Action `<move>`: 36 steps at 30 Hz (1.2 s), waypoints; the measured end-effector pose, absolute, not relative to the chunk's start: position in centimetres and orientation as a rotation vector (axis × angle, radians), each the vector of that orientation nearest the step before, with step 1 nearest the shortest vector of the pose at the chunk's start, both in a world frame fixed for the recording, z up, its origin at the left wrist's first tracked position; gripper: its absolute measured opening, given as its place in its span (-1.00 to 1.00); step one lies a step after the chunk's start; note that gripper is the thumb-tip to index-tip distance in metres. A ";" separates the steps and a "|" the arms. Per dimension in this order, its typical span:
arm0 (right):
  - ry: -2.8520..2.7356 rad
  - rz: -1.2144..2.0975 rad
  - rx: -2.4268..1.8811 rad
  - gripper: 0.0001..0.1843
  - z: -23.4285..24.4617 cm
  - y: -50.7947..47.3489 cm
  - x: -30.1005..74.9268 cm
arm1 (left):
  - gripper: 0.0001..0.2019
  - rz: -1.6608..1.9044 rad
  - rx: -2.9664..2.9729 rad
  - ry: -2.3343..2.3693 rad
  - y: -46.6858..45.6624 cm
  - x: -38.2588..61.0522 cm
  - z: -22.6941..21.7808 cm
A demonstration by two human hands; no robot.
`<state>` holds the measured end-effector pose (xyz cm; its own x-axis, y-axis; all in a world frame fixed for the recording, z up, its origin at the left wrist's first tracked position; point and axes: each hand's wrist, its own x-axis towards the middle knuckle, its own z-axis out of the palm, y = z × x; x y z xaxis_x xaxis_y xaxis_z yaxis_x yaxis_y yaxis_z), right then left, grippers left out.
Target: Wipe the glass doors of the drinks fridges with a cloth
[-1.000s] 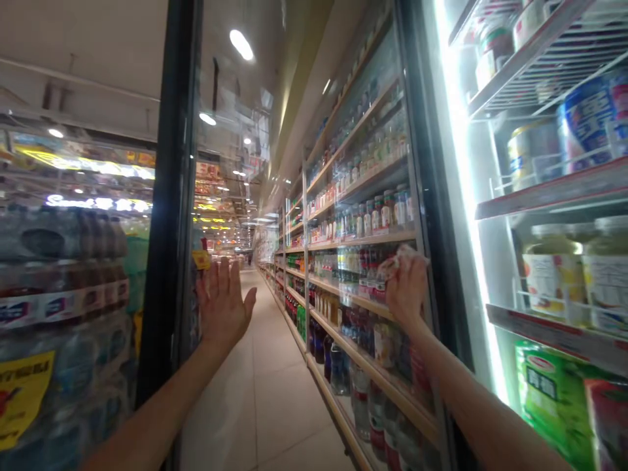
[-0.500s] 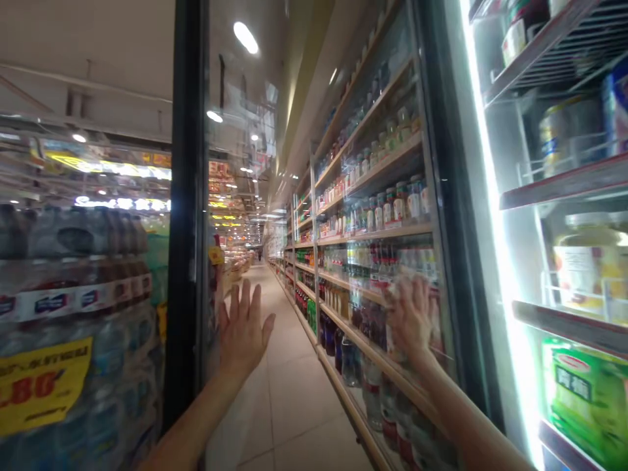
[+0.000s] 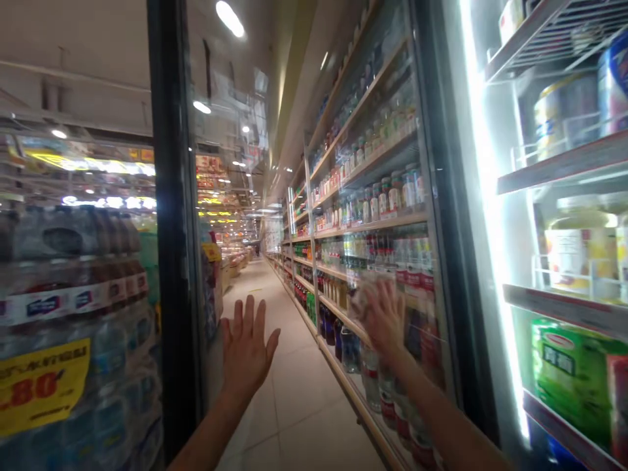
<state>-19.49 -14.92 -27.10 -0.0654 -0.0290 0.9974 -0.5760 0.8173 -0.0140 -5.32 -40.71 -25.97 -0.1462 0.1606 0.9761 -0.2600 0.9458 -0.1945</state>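
Note:
A glass cooler door (image 3: 169, 261) with a dark frame stands open in front of me. My left hand (image 3: 248, 347) is up against the glass, its fingers spread and holding nothing. On the right part of the pane, my right hand (image 3: 385, 320) presses a crumpled whitish cloth (image 3: 360, 304) flat to the glass. That hand is blurred, and part of the cloth is hidden behind its fingers. Through or in the glass I see bottles on long shelves (image 3: 373, 219) and a tiled aisle.
To my right is a lit cooler with a shelf (image 3: 564, 301), bottles of yellow drink (image 3: 574, 245) and a green package (image 3: 569, 379). At left rise stacked packs of bottled drinks (image 3: 73, 281) with a yellow price sign (image 3: 46, 386). The tiled floor (image 3: 279, 399) runs ahead.
My right hand has slid left across the glass with the cloth. The left hand stays spread on the pane, a little lower in view. The door frame sits slightly further left in view.

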 end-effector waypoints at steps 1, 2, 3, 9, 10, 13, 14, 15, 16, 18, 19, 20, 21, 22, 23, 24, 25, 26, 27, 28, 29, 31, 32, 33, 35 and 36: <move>-1.574 0.556 0.338 -0.50 -27.3 -12.9 -20.8 | -0.39 0.357 0.090 -1.685 -40.6 -5.4 -26.1; -1.565 0.632 0.213 -0.48 -27.4 -11.5 -21.7 | -0.39 0.345 0.107 -1.692 -40.5 -5.6 -26.3; -1.551 0.688 0.136 -0.46 -27.4 -10.8 -22.2 | -0.39 0.330 0.123 -1.700 -40.3 -5.7 -26.4; -1.550 0.533 0.606 -0.46 -27.1 -18.4 -17.0 | -0.35 0.313 0.117 -1.717 -39.8 -5.5 -26.4; -1.546 0.486 0.711 -0.47 -27.1 -19.7 -16.1 | -0.35 0.319 0.112 -1.717 -39.7 -5.3 -26.4; -1.529 0.426 0.818 -0.52 -27.8 -19.8 -15.8 | -0.35 0.331 0.099 -1.721 -39.5 -5.0 -27.0; -1.529 0.434 0.767 -0.53 -28.2 -18.5 -16.6 | -0.35 0.333 0.094 -1.727 -39.4 -4.9 -27.4; -1.534 0.454 0.683 -0.54 -28.7 -16.8 -17.6 | -0.35 0.336 0.085 -1.736 -39.3 -4.8 -28.0; -1.544 0.487 0.569 -0.54 -29.1 -14.8 -18.8 | -0.34 0.338 0.076 -1.749 -39.2 -4.8 -28.7; -1.573 0.587 0.310 -0.50 -29.7 -11.4 -21.0 | -0.34 0.339 0.058 -1.770 -39.0 -4.9 -30.1; -1.582 0.637 0.207 -0.48 -29.9 -10.3 -21.6 | -0.33 0.336 0.055 -1.773 -38.9 -5.0 -30.7; -1.588 0.676 0.145 -0.46 -30.1 -9.8 -21.8 | -0.33 0.330 0.062 -1.776 -38.7 -5.1 -31.3; -1.588 0.694 0.135 -0.45 -30.3 -10.1 -21.6 | -0.33 0.324 0.073 -1.780 -38.6 -5.2 -31.7; -1.588 0.686 0.184 -0.45 -30.5 -11.0 -21.0 | -0.33 0.318 0.084 -1.784 -38.5 -5.2 -32.0; -1.590 0.656 0.283 -0.46 -30.8 -12.5 -19.9 | -0.34 0.316 0.091 -1.789 -38.5 -5.2 -32.2; -1.590 0.610 0.413 -0.47 -31.2 -14.3 -18.7 | -0.34 0.316 0.094 -1.799 -38.4 -5.2 -32.3; -1.594 0.557 0.559 -0.48 -31.7 -16.3 -17.4 | -0.34 0.319 0.091 -1.807 -38.4 -5.1 -32.3; -1.598 0.501 0.710 -0.49 -32.3 -18.0 -16.3 | -0.34 0.324 0.083 -1.813 -38.4 -5.0 -32.3; -1.599 0.448 0.842 -0.50 -32.9 -19.4 -15.3 | -0.34 0.331 0.072 -1.815 -38.5 -4.9 -32.2; -1.602 0.407 0.937 -0.50 -33.5 -20.1 -14.8 | -0.34 0.336 0.064 -1.814 -38.5 -4.8 -32.2; -1.605 0.384 0.982 -0.51 -34.2 -20.0 -14.6 | -0.34 0.341 0.055 -1.811 -38.6 -4.7 -32.2; -1.634 0.396 0.899 -0.54 -35.6 -17.7 -15.7 | -0.34 0.350 0.040 -1.802 -38.7 -4.6 -32.4; -1.653 0.431 0.781 -0.55 -36.3 -15.7 -16.8 | -0.34 0.353 0.036 -1.801 -38.7 -4.6 -32.6; -1.676 0.469 0.638 -0.55 -36.8 -13.5 -18.0 | -0.34 0.353 0.035 -1.802 -38.7 -4.6 -32.9; -1.672 0.576 0.333 -0.52 -37.4 -9.5 -20.3 | -0.33 0.346 0.037 -1.813 -38.7 -4.6 -33.5; -1.661 0.623 0.240 -0.49 -37.5 -8.3 -21.1 | -0.33 0.337 0.043 -1.821 -38.6 -4.7 -33.8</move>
<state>-21.06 -8.27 -37.50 -0.1959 0.1884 0.9623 -0.4913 0.8304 -0.2627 -4.66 -38.60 -33.81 -0.2768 0.1454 0.9499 -0.2042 0.9570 -0.2060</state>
